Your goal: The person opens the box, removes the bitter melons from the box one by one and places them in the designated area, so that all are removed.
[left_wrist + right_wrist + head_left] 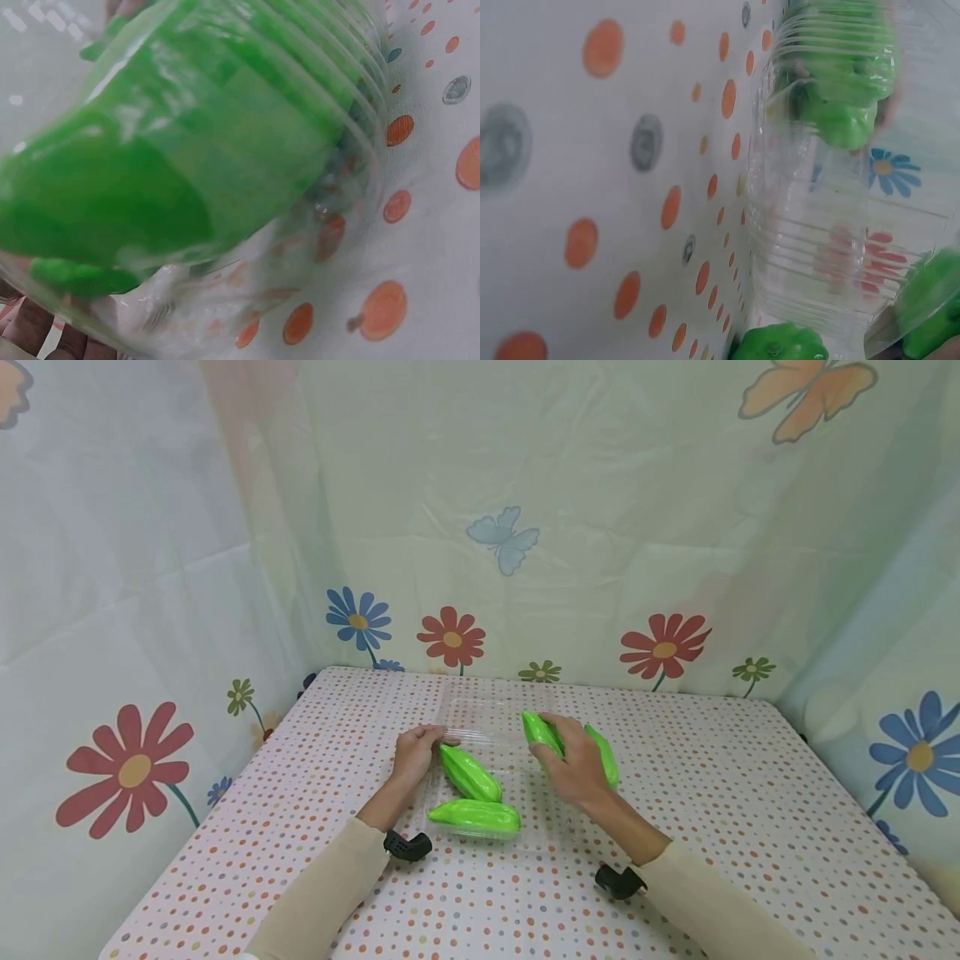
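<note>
A clear plastic container [536, 814] with its lid [495, 702] folded back lies before me. Inside its left part are two bright green, ribbed, pointed vegetable-like pieces, one slanted [470, 774] and one crosswise [476, 815] at the near side. My left hand [414, 758] holds the container's left edge near the fold. Above the container's right side, my right hand [576, 764] grips a third green piece [542, 732] between thumb and fingers. Just beyond that hand, another green piece [604, 758] lies to the right, partly hidden by it.
A white table [690, 777] with coloured dots lies under everything. Curtains [570, 568] with flowers and butterflies hang behind and at both sides. Black wrist cameras [408, 846] sit under both forearms.
</note>
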Demonstrator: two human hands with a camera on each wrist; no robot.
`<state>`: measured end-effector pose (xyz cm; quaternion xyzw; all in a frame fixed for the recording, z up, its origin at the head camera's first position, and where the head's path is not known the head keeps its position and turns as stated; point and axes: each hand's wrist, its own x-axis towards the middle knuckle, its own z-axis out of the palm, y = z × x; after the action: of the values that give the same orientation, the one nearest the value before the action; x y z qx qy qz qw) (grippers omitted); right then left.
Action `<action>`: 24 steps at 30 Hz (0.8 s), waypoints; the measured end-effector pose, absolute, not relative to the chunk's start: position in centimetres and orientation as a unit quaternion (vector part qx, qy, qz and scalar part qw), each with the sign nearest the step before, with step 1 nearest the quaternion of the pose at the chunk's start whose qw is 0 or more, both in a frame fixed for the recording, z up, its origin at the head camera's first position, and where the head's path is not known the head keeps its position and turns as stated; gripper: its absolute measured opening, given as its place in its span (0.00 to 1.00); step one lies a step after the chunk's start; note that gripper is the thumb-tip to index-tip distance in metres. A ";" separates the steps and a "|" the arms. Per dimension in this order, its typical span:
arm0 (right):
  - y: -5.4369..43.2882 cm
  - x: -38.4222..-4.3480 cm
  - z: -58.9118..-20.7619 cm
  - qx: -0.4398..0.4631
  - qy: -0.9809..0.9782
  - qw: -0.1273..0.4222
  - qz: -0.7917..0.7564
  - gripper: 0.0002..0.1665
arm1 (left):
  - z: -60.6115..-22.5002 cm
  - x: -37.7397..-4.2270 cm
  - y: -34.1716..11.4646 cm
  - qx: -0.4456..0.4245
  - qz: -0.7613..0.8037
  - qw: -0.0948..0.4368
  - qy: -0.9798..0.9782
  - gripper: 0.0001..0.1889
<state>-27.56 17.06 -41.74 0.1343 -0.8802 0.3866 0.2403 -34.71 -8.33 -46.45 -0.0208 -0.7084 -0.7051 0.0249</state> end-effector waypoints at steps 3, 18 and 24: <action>17.3 -27.6 -41.8 0.128 -0.880 0.254 0.381 0.30 | -46.5 -34.7 -8.4 -0.019 -0.702 0.025 -0.711 0.17; 20.3 -28.0 -41.6 0.090 -0.882 0.294 0.357 0.29 | -45.6 -34.3 -8.3 -0.026 -0.696 0.012 -0.717 0.16; 20.9 -28.3 -41.9 0.072 -0.892 0.285 0.344 0.30 | -46.6 -34.8 -8.4 -0.030 -0.694 0.031 -0.719 0.17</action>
<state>-28.29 20.86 -41.86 0.0720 -0.8921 0.3436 0.2846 -34.82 -8.44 -46.60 -0.0302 -0.7186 -0.6941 0.0313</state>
